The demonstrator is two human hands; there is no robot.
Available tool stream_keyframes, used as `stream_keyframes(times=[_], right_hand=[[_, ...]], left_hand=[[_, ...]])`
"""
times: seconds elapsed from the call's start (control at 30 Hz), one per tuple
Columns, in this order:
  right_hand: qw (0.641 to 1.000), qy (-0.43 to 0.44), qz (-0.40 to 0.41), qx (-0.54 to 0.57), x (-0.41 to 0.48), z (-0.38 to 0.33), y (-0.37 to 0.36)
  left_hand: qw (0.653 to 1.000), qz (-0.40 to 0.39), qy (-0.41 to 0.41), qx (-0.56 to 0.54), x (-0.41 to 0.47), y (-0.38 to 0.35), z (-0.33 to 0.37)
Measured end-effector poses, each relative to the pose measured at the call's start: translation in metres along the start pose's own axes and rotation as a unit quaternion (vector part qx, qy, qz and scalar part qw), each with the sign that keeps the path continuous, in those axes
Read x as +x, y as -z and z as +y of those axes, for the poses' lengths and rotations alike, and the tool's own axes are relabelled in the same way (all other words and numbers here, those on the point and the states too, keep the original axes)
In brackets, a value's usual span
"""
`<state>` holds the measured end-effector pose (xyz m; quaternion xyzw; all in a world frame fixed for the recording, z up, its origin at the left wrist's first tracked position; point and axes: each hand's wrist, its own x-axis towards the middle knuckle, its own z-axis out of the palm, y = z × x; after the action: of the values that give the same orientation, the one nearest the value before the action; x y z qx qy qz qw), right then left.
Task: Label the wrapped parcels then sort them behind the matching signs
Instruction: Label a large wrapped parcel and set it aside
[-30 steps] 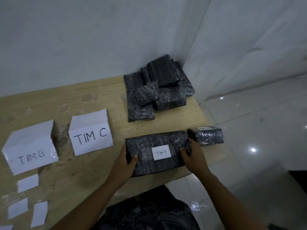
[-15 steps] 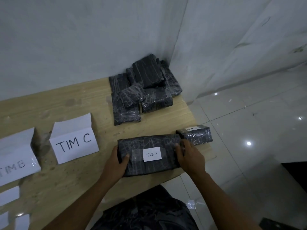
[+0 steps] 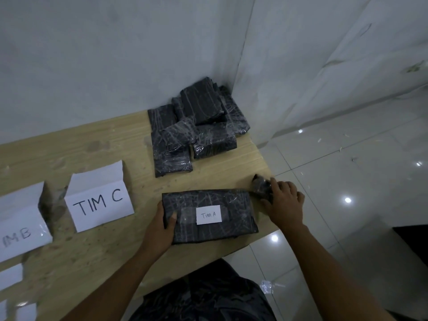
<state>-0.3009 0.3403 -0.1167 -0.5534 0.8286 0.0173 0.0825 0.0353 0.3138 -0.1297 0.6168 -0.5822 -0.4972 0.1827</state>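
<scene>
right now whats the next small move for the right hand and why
Probably lift the small parcel clear with the right hand: its fingers curl over it at the table edge, and the left hand steadies the Tim A parcel.

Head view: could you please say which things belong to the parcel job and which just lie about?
Job: large black wrapped Tim A parcel in left hand; small black wrapped parcel in right hand; black parcel pile; white folded TIM C sign; blank white slips.
Lying about: crumpled clear plastic scrap.
</scene>
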Motion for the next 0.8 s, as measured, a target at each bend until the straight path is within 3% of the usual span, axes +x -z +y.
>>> stream_keyframes(times=[0.1,0.37,0.8], right_hand=[[0.998,-0.060,0.003,0.032,0.000,0.003,-0.003],[0.988,-0.107,-0.005,0.110,-0.011,0.014,-0.006],[0.954,-0.119,0.003,0.276,-0.011,0.033,-0.006]], left_hand=[[1.000,-0.001,0.000,-0.006,0.006,-0.003,0.003],[0.999,0.000,0.024,-0.037,0.028,-0.024,0.025],[0.998,0.048,0.033,-0.025,0.025,-0.052,0.046]])
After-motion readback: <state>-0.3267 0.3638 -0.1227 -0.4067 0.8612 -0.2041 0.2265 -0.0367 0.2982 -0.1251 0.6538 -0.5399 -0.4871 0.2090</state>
